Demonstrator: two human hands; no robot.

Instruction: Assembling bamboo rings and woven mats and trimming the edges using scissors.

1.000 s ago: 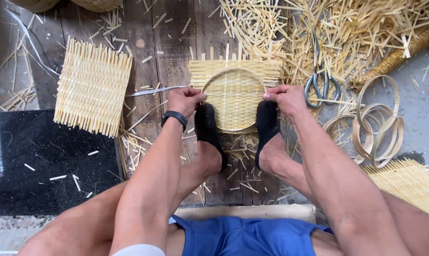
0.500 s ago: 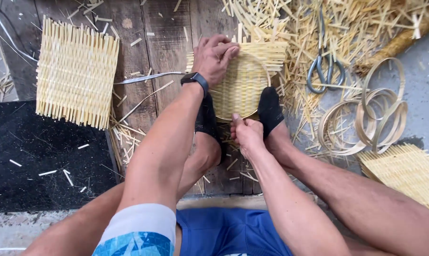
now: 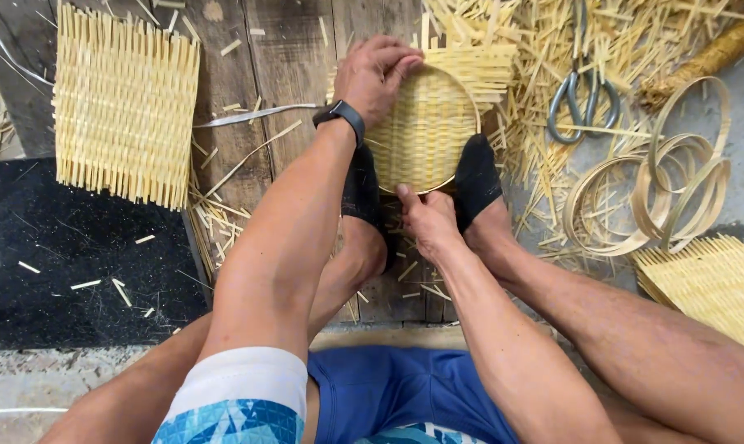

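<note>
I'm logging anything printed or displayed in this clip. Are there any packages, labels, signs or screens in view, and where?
No packages, labels or signs show.
Wrist device: a black band on the left wrist, above the round woven bamboo piece; its face is turned from view, so a screen cannot be confirmed.

No pkgs, labels or signs in view. Only poss. screen: small black wrist-worn band w/ dark face [image 3: 339, 114] on left wrist, over wooden floor planks near top centre; face unlit.
</note>
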